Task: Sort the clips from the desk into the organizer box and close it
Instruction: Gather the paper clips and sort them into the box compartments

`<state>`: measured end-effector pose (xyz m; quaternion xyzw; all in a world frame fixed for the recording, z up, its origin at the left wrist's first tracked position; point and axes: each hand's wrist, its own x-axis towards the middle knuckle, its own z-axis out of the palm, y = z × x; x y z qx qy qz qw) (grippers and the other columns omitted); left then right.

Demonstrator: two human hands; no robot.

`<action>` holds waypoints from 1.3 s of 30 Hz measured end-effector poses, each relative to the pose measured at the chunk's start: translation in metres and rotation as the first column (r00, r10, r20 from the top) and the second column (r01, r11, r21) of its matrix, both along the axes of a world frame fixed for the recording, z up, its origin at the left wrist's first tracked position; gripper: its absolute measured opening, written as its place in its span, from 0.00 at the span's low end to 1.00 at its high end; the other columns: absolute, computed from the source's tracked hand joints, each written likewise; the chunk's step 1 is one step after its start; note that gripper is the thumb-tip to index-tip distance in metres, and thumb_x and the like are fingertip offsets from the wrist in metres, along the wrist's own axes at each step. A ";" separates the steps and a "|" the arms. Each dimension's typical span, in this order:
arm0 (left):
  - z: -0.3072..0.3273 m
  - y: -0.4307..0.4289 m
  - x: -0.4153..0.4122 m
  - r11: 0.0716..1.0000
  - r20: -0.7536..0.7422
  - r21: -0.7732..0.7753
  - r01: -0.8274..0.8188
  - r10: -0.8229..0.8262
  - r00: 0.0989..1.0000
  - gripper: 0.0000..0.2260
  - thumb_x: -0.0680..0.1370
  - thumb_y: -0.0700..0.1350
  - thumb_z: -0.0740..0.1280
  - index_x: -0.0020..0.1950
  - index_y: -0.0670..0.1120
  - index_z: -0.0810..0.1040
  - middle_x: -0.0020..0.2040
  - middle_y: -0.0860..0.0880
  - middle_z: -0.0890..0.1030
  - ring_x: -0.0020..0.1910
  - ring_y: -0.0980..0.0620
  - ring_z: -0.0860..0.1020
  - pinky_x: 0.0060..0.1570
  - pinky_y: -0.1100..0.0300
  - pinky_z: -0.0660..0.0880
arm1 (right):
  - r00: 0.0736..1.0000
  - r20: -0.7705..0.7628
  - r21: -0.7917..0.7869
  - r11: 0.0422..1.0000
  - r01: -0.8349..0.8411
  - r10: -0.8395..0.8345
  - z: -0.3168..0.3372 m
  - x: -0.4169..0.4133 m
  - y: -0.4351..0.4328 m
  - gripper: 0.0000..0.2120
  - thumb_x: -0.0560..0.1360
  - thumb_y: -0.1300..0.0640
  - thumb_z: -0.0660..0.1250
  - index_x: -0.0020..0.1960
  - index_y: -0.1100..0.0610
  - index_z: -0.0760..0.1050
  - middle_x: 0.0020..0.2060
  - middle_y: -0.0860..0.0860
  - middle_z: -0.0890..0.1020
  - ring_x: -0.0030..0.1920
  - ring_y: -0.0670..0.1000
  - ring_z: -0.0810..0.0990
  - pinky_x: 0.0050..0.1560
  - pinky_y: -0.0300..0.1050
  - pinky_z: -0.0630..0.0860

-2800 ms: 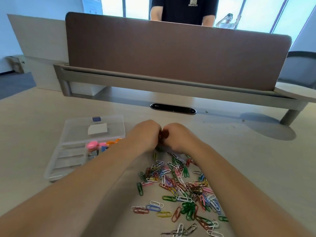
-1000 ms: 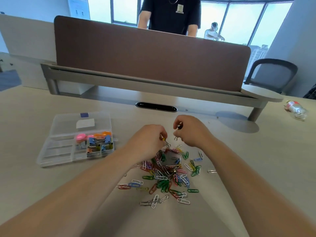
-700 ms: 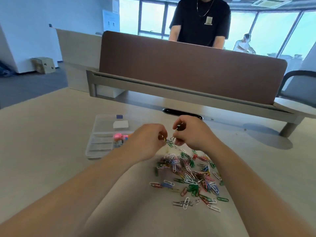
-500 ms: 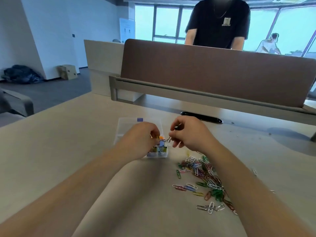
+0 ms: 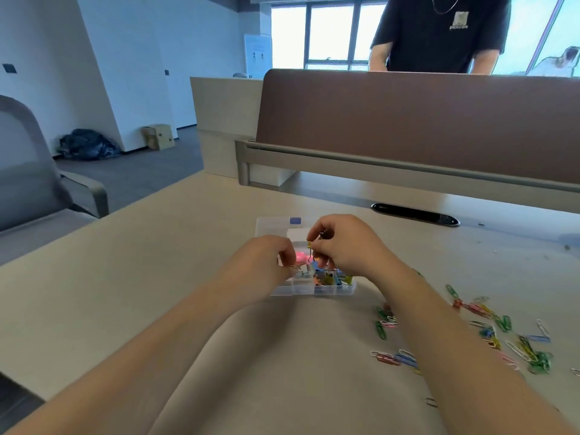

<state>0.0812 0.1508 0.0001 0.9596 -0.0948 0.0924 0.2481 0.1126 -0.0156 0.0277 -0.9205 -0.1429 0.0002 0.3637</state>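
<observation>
- I read the left hand (image 5: 266, 260) pinching a small clip (image 5: 298, 270) and the right hand (image 5: 345, 246) pinching a yellow clip (image 5: 309, 246).
- Both hands are over the open organizer box (image 5: 284, 290).
- Loose clips (image 5: 518, 346) lie on the desk (image 5: 125, 277), right of the box.

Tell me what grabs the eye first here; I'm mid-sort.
The left hand and right hand meet at centre over the open organizer box, each pinching small clips above its compartments of colourful binder clips. To the right, loose paper clips lie scattered on the desk.
</observation>
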 end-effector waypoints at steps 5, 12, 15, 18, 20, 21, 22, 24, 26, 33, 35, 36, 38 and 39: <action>-0.004 -0.001 0.003 0.997 0.028 0.047 0.054 -0.055 0.998 0.02 0.75 0.45 0.70 0.46 0.50 0.80 0.37 0.59 0.71 0.35 0.61 0.70 0.33 0.74 0.66 | 1.000 0.002 -0.032 0.999 0.004 -0.004 -0.004 0.004 0.003 0.10 0.78 0.65 0.64 0.45 0.51 0.78 0.36 0.51 0.81 0.31 0.48 0.80 0.29 0.36 0.73; -0.011 -0.003 0.003 0.994 0.023 0.030 0.104 -0.104 0.994 0.03 0.74 0.45 0.72 0.43 0.53 0.79 0.37 0.61 0.72 0.36 0.63 0.71 0.34 0.73 0.66 | 0.999 -0.033 -0.093 0.996 -0.006 0.003 -0.006 0.004 -0.002 0.08 0.80 0.63 0.63 0.48 0.52 0.78 0.38 0.48 0.80 0.33 0.47 0.83 0.31 0.37 0.76; -0.014 -0.004 0.004 0.993 0.023 0.012 0.120 -0.120 0.992 0.04 0.73 0.46 0.72 0.42 0.52 0.79 0.37 0.60 0.73 0.36 0.60 0.72 0.33 0.71 0.65 | 0.999 -0.034 -0.081 0.997 0.001 -0.004 -0.006 0.005 -0.002 0.08 0.80 0.63 0.63 0.49 0.53 0.78 0.37 0.50 0.81 0.31 0.47 0.84 0.36 0.42 0.81; -0.014 -0.003 0.005 0.991 0.017 0.030 0.133 -0.134 0.991 0.01 0.74 0.46 0.72 0.43 0.50 0.81 0.38 0.58 0.73 0.35 0.58 0.71 0.32 0.71 0.64 | 0.997 -0.072 -0.056 0.998 -0.014 0.010 -0.007 0.005 -0.002 0.08 0.80 0.65 0.62 0.50 0.55 0.78 0.36 0.52 0.83 0.32 0.50 0.85 0.41 0.47 0.84; -0.014 -0.002 0.005 0.989 0.012 0.052 0.137 -0.138 0.990 0.01 0.74 0.46 0.72 0.44 0.49 0.82 0.38 0.57 0.74 0.35 0.58 0.72 0.33 0.71 0.64 | 0.996 -0.084 -0.061 0.997 -0.035 0.030 -0.007 0.005 -0.002 0.07 0.79 0.64 0.63 0.50 0.55 0.77 0.37 0.53 0.83 0.32 0.50 0.85 0.43 0.49 0.84; -0.014 -0.002 0.006 0.989 0.011 0.055 0.139 -0.139 0.990 0.01 0.74 0.46 0.72 0.44 0.49 0.82 0.39 0.57 0.75 0.36 0.57 0.72 0.33 0.70 0.64 | 0.996 -0.084 -0.067 0.997 -0.043 0.038 -0.007 0.004 -0.001 0.07 0.79 0.64 0.64 0.50 0.55 0.78 0.37 0.52 0.82 0.32 0.50 0.85 0.43 0.49 0.83; -0.014 -0.001 0.006 0.989 0.010 0.054 0.141 -0.141 0.990 0.02 0.74 0.46 0.72 0.44 0.49 0.83 0.41 0.56 0.75 0.37 0.56 0.72 0.35 0.67 0.65 | 0.996 -0.081 -0.069 0.996 -0.048 0.043 -0.006 0.004 -0.001 0.07 0.78 0.64 0.64 0.50 0.54 0.78 0.37 0.51 0.82 0.32 0.49 0.85 0.43 0.49 0.83; -0.014 0.000 0.007 0.986 0.007 0.060 0.153 -0.153 0.988 0.02 0.74 0.45 0.71 0.46 0.49 0.83 0.43 0.56 0.76 0.39 0.55 0.73 0.38 0.64 0.66 | 0.996 -0.069 -0.068 0.996 -0.052 0.047 -0.006 0.004 -0.001 0.07 0.78 0.64 0.65 0.50 0.54 0.78 0.39 0.51 0.81 0.32 0.49 0.85 0.42 0.48 0.84; -0.013 -0.001 0.007 0.982 0.012 0.087 0.167 -0.168 0.986 0.04 0.75 0.45 0.71 0.47 0.48 0.84 0.45 0.55 0.78 0.42 0.55 0.73 0.42 0.64 0.68 | 0.998 -0.047 -0.074 0.996 -0.047 0.044 -0.005 0.004 -0.001 0.07 0.78 0.64 0.64 0.50 0.53 0.78 0.39 0.50 0.81 0.33 0.49 0.84 0.40 0.46 0.83; -0.011 -0.004 0.005 0.975 0.053 0.160 0.156 -0.166 0.985 0.04 0.76 0.43 0.69 0.47 0.49 0.84 0.43 0.57 0.74 0.41 0.56 0.71 0.42 0.66 0.65 | 0.998 -0.013 -0.096 0.993 -0.062 0.061 -0.005 0.005 -0.001 0.08 0.79 0.64 0.65 0.52 0.53 0.77 0.39 0.47 0.78 0.33 0.45 0.80 0.32 0.35 0.76; -0.010 -0.005 0.005 0.971 0.058 0.180 0.159 -0.172 0.983 0.05 0.76 0.43 0.68 0.47 0.49 0.83 0.42 0.57 0.73 0.41 0.57 0.71 0.41 0.66 0.64 | 0.998 -0.004 -0.116 0.991 -0.066 0.066 -0.006 0.005 -0.001 0.08 0.78 0.64 0.65 0.52 0.53 0.78 0.41 0.48 0.78 0.33 0.45 0.80 0.33 0.35 0.76; -0.010 -0.004 0.005 0.969 0.059 0.186 0.162 -0.175 0.983 0.05 0.76 0.43 0.68 0.47 0.49 0.84 0.42 0.57 0.74 0.41 0.57 0.71 0.42 0.66 0.64 | 0.998 -0.001 -0.122 0.990 -0.067 0.068 -0.006 0.005 -0.001 0.08 0.78 0.64 0.66 0.52 0.53 0.78 0.42 0.49 0.79 0.34 0.45 0.80 0.33 0.35 0.77; -0.010 -0.003 0.005 0.965 0.056 0.195 0.175 -0.189 0.980 0.05 0.76 0.43 0.68 0.48 0.48 0.84 0.44 0.56 0.76 0.41 0.57 0.71 0.43 0.65 0.66 | 0.997 -0.002 -0.127 0.989 -0.073 0.073 -0.006 0.005 -0.001 0.08 0.78 0.65 0.65 0.52 0.52 0.77 0.43 0.49 0.79 0.34 0.45 0.80 0.32 0.34 0.76; -0.010 -0.003 0.005 0.961 0.054 0.203 0.185 -0.200 0.978 0.06 0.77 0.43 0.68 0.48 0.48 0.85 0.46 0.55 0.78 0.42 0.57 0.71 0.43 0.65 0.67 | 0.997 -0.006 -0.126 0.989 -0.076 0.076 -0.006 0.005 -0.001 0.09 0.78 0.65 0.65 0.52 0.52 0.77 0.43 0.49 0.79 0.33 0.44 0.79 0.30 0.32 0.74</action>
